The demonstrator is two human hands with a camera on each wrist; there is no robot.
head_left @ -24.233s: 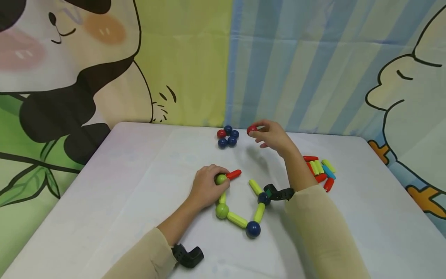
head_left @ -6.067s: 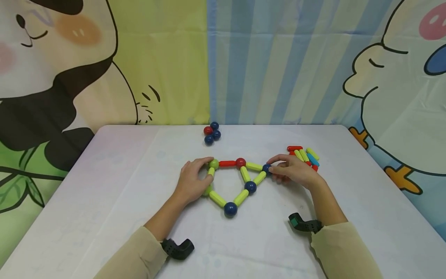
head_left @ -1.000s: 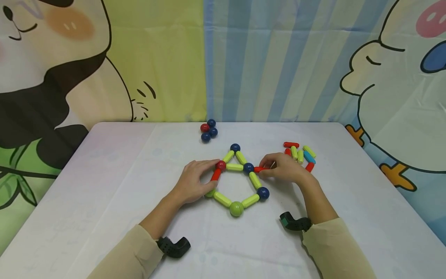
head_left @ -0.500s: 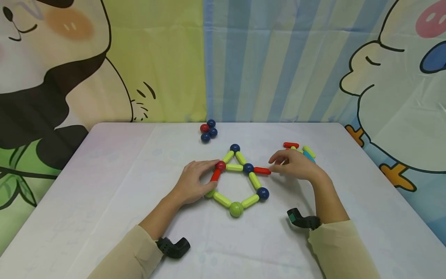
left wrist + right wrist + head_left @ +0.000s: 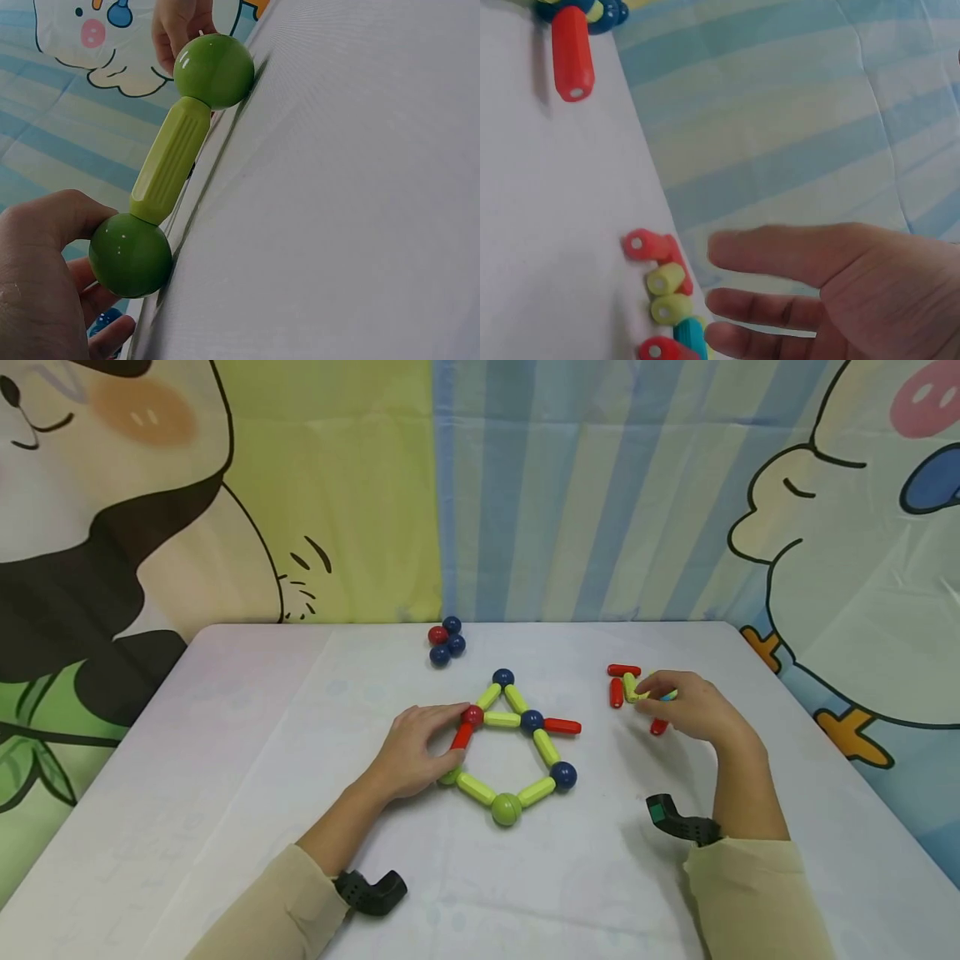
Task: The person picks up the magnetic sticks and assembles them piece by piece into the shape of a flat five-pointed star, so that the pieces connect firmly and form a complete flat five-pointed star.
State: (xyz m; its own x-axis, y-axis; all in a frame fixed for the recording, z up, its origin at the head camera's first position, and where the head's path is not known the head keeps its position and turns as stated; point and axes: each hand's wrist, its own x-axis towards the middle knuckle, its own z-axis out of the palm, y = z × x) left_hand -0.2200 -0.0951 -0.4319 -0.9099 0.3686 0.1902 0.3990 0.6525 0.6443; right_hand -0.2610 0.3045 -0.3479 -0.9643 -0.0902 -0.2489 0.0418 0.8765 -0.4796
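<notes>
A flat figure of magnetic balls and sticks lies mid-table: a five-sided ring with a triangle on its far side. My left hand (image 5: 416, 752) holds its left side, fingertips at the red ball (image 5: 472, 715) and thumb by a partly hidden green ball (image 5: 131, 255). A red stick (image 5: 562, 727) juts right from the blue ball (image 5: 532, 721), its outer end free. At the right, my right hand (image 5: 693, 706) hovers over the loose sticks with nothing between its fingers, hiding some. In the right wrist view, its fingers (image 5: 765, 251) are apart from the yellow-green sticks (image 5: 667, 279).
Loose balls, blue (image 5: 440, 656) and one red (image 5: 438, 636), cluster near the table's far edge. Loose red sticks (image 5: 617, 692) lie left of the right hand. A cartoon-print cloth (image 5: 570, 493) hangs behind the white table (image 5: 225, 735).
My right hand has let go of the red stick, which stays attached to the blue ball, and has moved right to the loose sticks. The left hand keeps its place.
</notes>
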